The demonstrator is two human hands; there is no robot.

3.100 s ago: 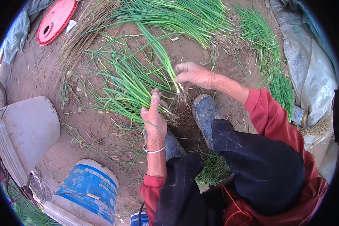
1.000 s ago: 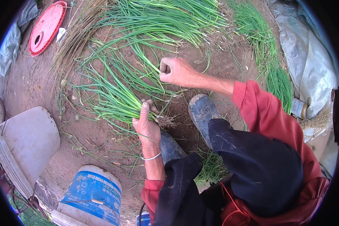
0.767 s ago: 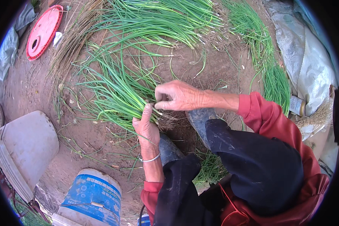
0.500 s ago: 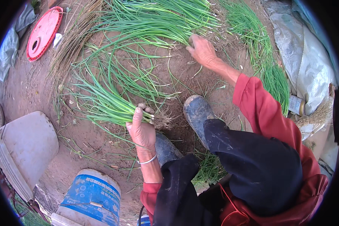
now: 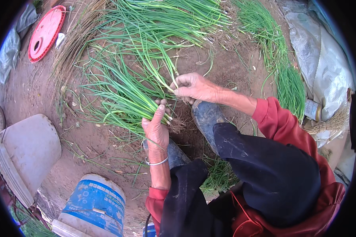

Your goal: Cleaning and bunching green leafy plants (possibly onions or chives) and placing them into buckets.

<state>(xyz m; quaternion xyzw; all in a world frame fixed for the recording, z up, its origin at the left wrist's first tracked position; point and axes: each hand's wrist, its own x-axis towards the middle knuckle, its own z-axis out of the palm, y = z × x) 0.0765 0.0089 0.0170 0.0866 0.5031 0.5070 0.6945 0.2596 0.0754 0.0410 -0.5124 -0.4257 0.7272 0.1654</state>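
A bunch of spring onions (image 5: pixel 134 103) is gripped in my left hand (image 5: pixel 156 128), thumb on top, with the pale bulbs and tangled roots sticking out to the right. Just above and to the right, my right hand (image 5: pixel 195 87) pinches a few loose spring onion stalks (image 5: pixel 159 74) near their white ends. Their green leaves trail up and left toward the big pile of spring onions (image 5: pixel 158 19) on the soil. The two hands are close together, above my muddy boots (image 5: pixel 205 118).
Thinner green stalks (image 5: pixel 271 51) lie in a row at right, beside plastic sheeting (image 5: pixel 316 51) and a can (image 5: pixel 312 110). Dry stems (image 5: pixel 77 47) and a red lid (image 5: pixel 47 33) lie at upper left. A white bucket (image 5: pixel 31 152) and a blue-and-white bucket (image 5: pixel 97 203) stand at lower left.
My right hand has come from the pile down and left toward my left hand, bringing a few stalks. My left hand, still holding the bunch, has shifted slightly right and up.
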